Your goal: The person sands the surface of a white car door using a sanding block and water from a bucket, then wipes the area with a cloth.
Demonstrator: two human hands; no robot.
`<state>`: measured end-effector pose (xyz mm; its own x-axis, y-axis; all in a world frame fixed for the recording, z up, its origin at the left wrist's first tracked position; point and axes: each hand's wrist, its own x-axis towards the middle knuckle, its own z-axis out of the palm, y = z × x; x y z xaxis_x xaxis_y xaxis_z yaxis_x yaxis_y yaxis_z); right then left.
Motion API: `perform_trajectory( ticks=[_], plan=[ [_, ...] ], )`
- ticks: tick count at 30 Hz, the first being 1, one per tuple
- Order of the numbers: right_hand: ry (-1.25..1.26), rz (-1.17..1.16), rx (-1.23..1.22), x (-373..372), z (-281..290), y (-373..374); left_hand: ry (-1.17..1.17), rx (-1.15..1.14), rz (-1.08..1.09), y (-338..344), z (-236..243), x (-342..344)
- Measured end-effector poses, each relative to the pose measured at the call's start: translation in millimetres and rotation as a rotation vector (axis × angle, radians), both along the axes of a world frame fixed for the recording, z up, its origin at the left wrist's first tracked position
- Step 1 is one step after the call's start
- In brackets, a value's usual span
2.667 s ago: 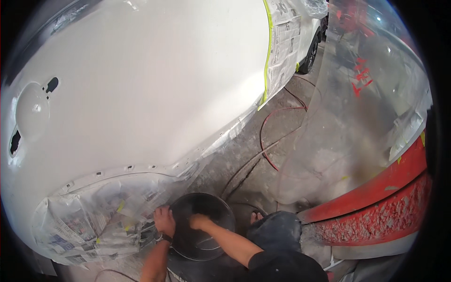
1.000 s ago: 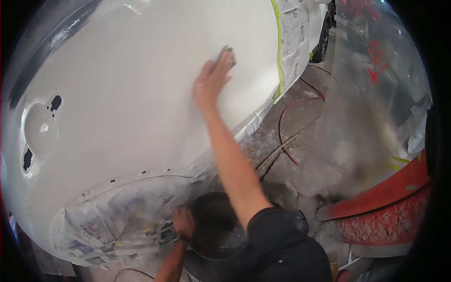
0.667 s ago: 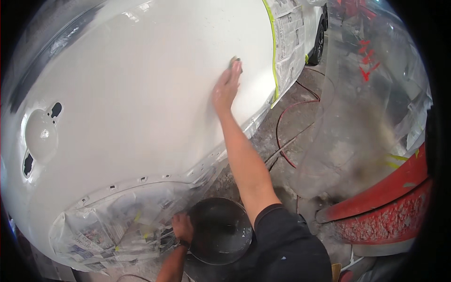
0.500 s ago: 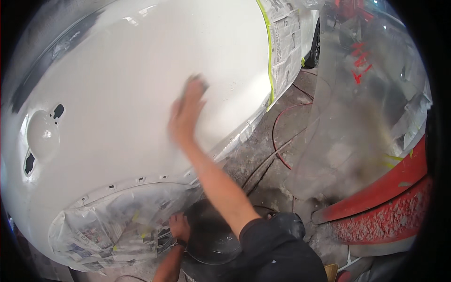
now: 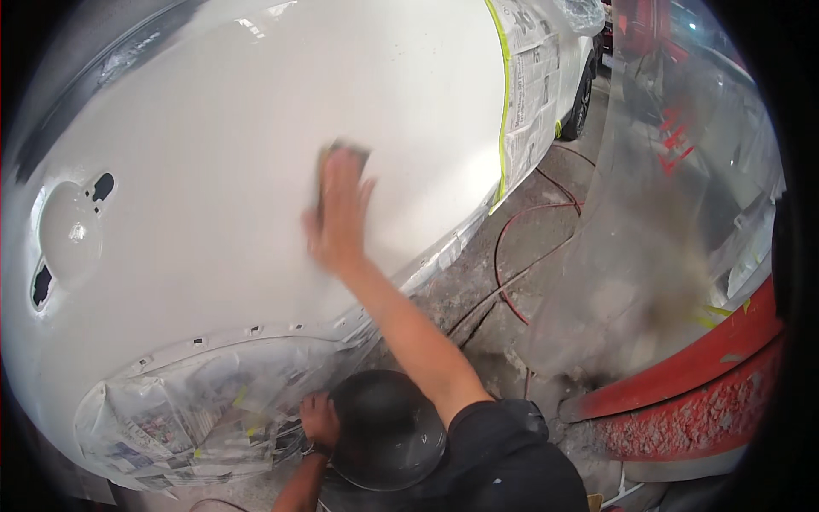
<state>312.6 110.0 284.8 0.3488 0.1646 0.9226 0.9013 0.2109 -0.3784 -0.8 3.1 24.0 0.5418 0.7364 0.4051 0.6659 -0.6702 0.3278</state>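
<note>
My right hand [image 5: 341, 213] lies pressed on a white car body panel [image 5: 213, 213]. Beneath its fingers is a dark grey-brown sanding pad [image 5: 362, 157], a little smeared by motion, its edges showing around them. Low in the picture, my left hand [image 5: 319, 421] is curled at the left edge of a round black bowl [image 5: 388, 444]. Its fingertips are hard to see, and I cannot make out what they grip. Beside that hand, newspaper and clear plastic [image 5: 188, 410] mask the wheel opening.
A recessed handle pocket [image 5: 72, 226] with two dark holes sits at the panel's left. Yellow-green tape [image 5: 505, 94] edges newspaper at the far right. Hoses [image 5: 503, 256] lie on the concrete floor. A clear plastic sheet [image 5: 631, 239] and a scraped red panel [image 5: 682, 410] stand at the right.
My right hand and the pad have moved slightly over the white panel, back toward me. The view has shifted a little, so the black bowl shows more fully. My left hand stays beside it.
</note>
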Motion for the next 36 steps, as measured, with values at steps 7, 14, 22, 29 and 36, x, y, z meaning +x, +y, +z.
perform_trajectory(
  ticks=[7,14,22,29,36],
  plan=[
    [0.432,0.045,0.122,144.6,105.7,-28.5,0.025,-0.009,0.011,0.5,5.0,1.2],
    [-0.154,0.047,-0.13,-20.2,28.8,-5.8,0.024,-0.015,-0.009,-1.7,2.7,2.3],
    [0.397,-0.081,0.149,94.5,80.4,-2.6,-0.002,0.002,0.008,-0.7,2.9,1.1],
    [-0.004,0.091,-0.016,-20.4,-15.8,2.5,0.019,0.048,-0.016,-3.4,3.5,-1.7],
    [0.628,0.041,0.216,59.5,38.0,-13.1,0.052,0.008,-0.017,-7.4,6.2,5.7]
  ],
)
